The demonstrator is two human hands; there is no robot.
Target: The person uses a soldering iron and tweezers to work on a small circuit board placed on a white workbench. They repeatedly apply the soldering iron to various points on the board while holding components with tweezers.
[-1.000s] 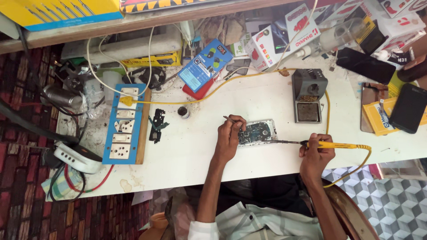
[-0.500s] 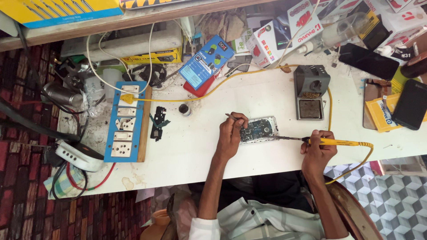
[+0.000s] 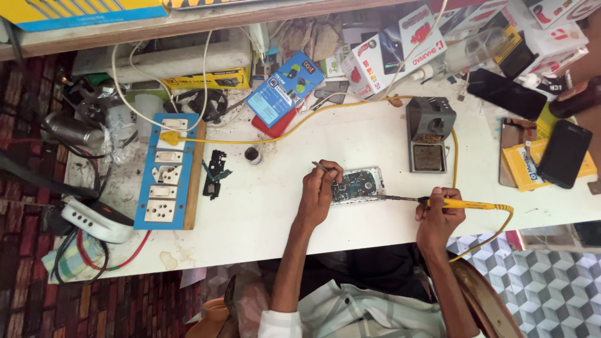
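An opened phone with its circuit board (image 3: 358, 184) bare lies on the white table (image 3: 269, 213). My left hand (image 3: 319, 191) rests on the phone's left end and pinches a thin wire or tweezer that sticks out up-left. My right hand (image 3: 440, 216) grips a yellow-handled soldering iron (image 3: 463, 203). Its metal tip reaches left onto the board. The iron's yellow cable loops down off the table's near edge on the right.
A grey soldering stand (image 3: 429, 134) sits behind the phone. A blue switchboard (image 3: 164, 172) lies at left, with a black phone part (image 3: 216, 173) and a small round pot (image 3: 252, 154) beside it. Boxes crowd the back edge; dark phones (image 3: 563, 153) lie at right.
Both hands stay in nearly the same place on the phone and the iron. The view has shifted slightly.
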